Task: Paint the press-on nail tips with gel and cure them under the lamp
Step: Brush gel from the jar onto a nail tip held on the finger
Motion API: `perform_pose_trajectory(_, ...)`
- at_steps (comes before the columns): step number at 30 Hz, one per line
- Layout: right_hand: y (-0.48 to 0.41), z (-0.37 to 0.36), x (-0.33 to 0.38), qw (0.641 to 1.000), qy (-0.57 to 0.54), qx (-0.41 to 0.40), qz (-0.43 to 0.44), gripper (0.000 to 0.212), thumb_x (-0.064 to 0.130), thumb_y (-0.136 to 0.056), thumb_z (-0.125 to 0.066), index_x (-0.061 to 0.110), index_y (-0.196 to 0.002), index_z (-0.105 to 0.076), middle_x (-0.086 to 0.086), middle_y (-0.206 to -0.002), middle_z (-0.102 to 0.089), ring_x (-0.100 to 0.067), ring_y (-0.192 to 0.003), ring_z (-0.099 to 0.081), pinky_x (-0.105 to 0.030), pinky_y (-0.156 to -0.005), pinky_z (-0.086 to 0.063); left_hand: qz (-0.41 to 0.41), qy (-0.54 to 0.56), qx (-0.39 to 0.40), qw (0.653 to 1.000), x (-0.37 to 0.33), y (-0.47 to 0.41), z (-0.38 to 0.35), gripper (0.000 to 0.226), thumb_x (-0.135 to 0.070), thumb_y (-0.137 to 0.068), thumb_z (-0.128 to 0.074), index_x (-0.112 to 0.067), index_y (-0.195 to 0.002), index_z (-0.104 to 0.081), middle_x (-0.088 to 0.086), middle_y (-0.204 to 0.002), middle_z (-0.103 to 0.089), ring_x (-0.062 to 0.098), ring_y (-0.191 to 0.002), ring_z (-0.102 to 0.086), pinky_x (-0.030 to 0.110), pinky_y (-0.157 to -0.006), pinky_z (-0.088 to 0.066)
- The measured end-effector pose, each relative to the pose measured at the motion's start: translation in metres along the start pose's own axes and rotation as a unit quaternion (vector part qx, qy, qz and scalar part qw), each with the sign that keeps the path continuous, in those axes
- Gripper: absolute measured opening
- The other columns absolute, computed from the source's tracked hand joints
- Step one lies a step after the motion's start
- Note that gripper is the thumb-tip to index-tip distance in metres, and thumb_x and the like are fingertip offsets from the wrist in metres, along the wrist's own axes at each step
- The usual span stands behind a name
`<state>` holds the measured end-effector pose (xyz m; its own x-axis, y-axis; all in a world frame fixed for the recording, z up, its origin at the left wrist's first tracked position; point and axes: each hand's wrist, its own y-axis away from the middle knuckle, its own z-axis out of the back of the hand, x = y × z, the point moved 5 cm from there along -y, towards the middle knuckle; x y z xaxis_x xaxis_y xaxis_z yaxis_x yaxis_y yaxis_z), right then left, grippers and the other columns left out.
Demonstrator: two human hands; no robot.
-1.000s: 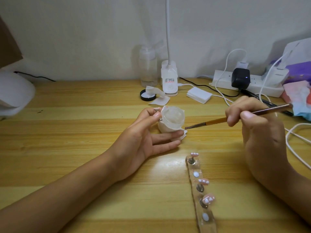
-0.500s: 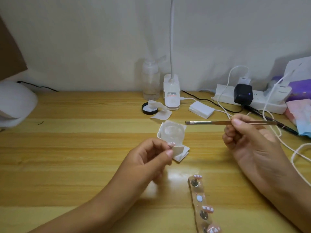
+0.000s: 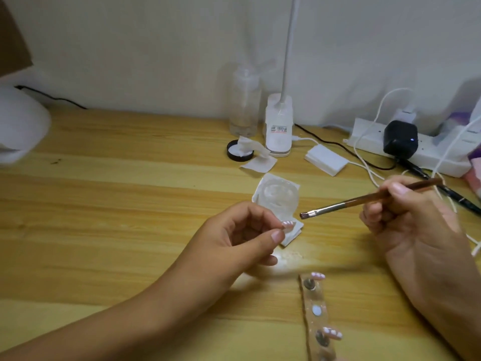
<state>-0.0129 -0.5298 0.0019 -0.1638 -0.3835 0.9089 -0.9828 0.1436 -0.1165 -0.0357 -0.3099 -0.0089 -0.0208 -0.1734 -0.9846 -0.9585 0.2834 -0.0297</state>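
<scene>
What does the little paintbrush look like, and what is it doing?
The brush is thin, with a brown handle that looks wooden, a shiny metal collar and a short flat dark tip. The right hand grips its handle, holding it in the air, tilted, tip lower and pointing toward the nail tip pinched by the left hand, without touching it.

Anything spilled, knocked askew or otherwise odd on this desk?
Nothing spilled or toppled. One gap: the clear nail-holder strip shows a bare white mount between painted tips, probably because the left hand pinches a pink-and-white striped nail tip. A crumpled white wipe lies draped over the black round lid.
</scene>
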Motion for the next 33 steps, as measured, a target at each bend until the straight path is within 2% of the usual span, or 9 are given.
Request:
perform_pose_trajectory(9, 0.003, -0.011, 0.005, 0.994, 0.091, 0.028, 0.047, 0.012, 0.021, -0.080, -0.058, 0.014, -0.090, -0.058, 0.006, -0.070, -0.063, -0.007, -0.064, -0.061, -0.016, -0.063, -0.052, -0.002, 0.004, -0.017, 1.000, 0.003, -0.001, 0.000, 0.008, -0.018, -0.078, -0.068, -0.026, -0.077, -0.069, -0.011, -0.075, -0.069, 0.003, -0.066, -0.060, 0.018, -0.065, -0.053)
perform_pose_trajectory(13, 0.013, -0.009, 0.016, 0.975, 0.189, 0.020, 0.119, 0.020, 0.040, -0.086, -0.070, 0.022, -0.091, -0.063, 0.003, -0.080, -0.065, -0.012, -0.072, -0.065, -0.021, -0.072, -0.056, 0.014, 0.022, -0.017, 1.000, 0.004, -0.003, -0.001, 0.007, -0.020, -0.076, -0.072, -0.026, -0.074, -0.071, -0.008, -0.073, -0.067, 0.006, -0.065, -0.061, 0.019, -0.064, -0.054)
perform_pose_trajectory(14, 0.013, -0.008, 0.017, 0.974, 0.186, 0.015, 0.126, 0.009, 0.033, -0.087, -0.066, 0.025, -0.090, -0.064, 0.002, -0.080, -0.066, -0.012, -0.072, -0.066, -0.022, -0.072, -0.056, 0.016, 0.029, -0.018, 0.999, 0.004, -0.004, -0.001, 0.009, -0.019, -0.076, -0.075, -0.026, -0.073, -0.071, -0.006, -0.072, -0.067, 0.006, -0.065, -0.061, 0.019, -0.063, -0.054)
perform_pose_trajectory(15, 0.013, -0.005, 0.016, 0.975, 0.179, 0.009, 0.134, 0.008, 0.024, -0.087, -0.060, 0.027, -0.088, -0.067, 0.002, -0.080, -0.066, -0.012, -0.072, -0.066, -0.022, -0.071, -0.056, 0.022, 0.039, -0.022, 0.999, 0.003, -0.005, -0.001, 0.011, -0.018, -0.075, -0.080, -0.025, -0.073, -0.072, -0.004, -0.071, -0.068, 0.007, -0.064, -0.061, 0.019, -0.062, -0.054)
perform_pose_trajectory(18, 0.011, -0.001, 0.016, 0.984, 0.126, -0.001, 0.128, 0.025, 0.012, -0.087, -0.051, 0.027, -0.087, -0.072, 0.004, -0.079, -0.066, -0.009, -0.070, -0.065, -0.018, -0.068, -0.054, 0.039, 0.066, -0.036, 0.996, 0.003, -0.005, 0.000, 0.011, -0.019, -0.065, -0.073, -0.022, -0.075, -0.074, 0.002, -0.070, -0.070, 0.010, -0.063, -0.064, 0.020, -0.059, -0.054)
perform_pose_trajectory(23, 0.006, -0.001, 0.010, 0.996, 0.035, 0.030, 0.077, 0.026, 0.011, -0.088, -0.046, 0.022, -0.091, -0.069, -0.002, -0.074, -0.065, -0.010, -0.070, -0.064, -0.019, -0.066, -0.054, 0.054, 0.077, -0.041, 0.995, 0.000, -0.006, 0.000, 0.007, -0.015, -0.064, -0.072, -0.015, -0.070, -0.075, 0.006, -0.069, -0.070, 0.011, -0.061, -0.066, 0.020, -0.057, -0.054)
perform_pose_trajectory(26, 0.006, -0.006, 0.011, 0.996, 0.011, 0.064, 0.063, 0.032, 0.009, -0.091, -0.040, 0.022, -0.087, -0.069, -0.001, -0.075, -0.066, -0.011, -0.070, -0.064, -0.021, -0.067, -0.054, 0.049, 0.062, -0.034, 0.996, -0.002, -0.006, -0.001, 0.008, -0.011, -0.070, -0.074, -0.019, -0.067, -0.073, 0.008, -0.069, -0.070, 0.012, -0.061, -0.066, 0.020, -0.057, -0.054)
perform_pose_trajectory(29, 0.007, -0.009, 0.010, 0.997, 0.006, 0.055, 0.056, 0.023, 0.017, -0.086, -0.050, 0.024, -0.080, -0.071, 0.003, -0.075, -0.065, -0.009, -0.068, -0.064, -0.020, -0.066, -0.054, 0.046, 0.042, -0.022, 0.998, 0.000, -0.003, -0.002, 0.016, -0.013, -0.070, -0.083, -0.022, -0.065, -0.071, 0.007, -0.068, -0.070, 0.012, -0.061, -0.066, 0.021, -0.057, -0.054)
perform_pose_trajectory(33, 0.005, -0.012, 0.011, 0.997, 0.031, 0.038, 0.053, 0.022, 0.017, -0.084, -0.055, 0.025, -0.076, -0.073, 0.004, -0.071, -0.064, -0.008, -0.064, -0.063, -0.019, -0.062, -0.053, 0.030, 0.024, -0.007, 0.999, -0.002, -0.001, -0.003, 0.009, -0.015, -0.069, -0.072, -0.024, -0.067, -0.071, 0.006, -0.066, -0.069, 0.011, -0.060, -0.065, 0.021, -0.057, -0.053)
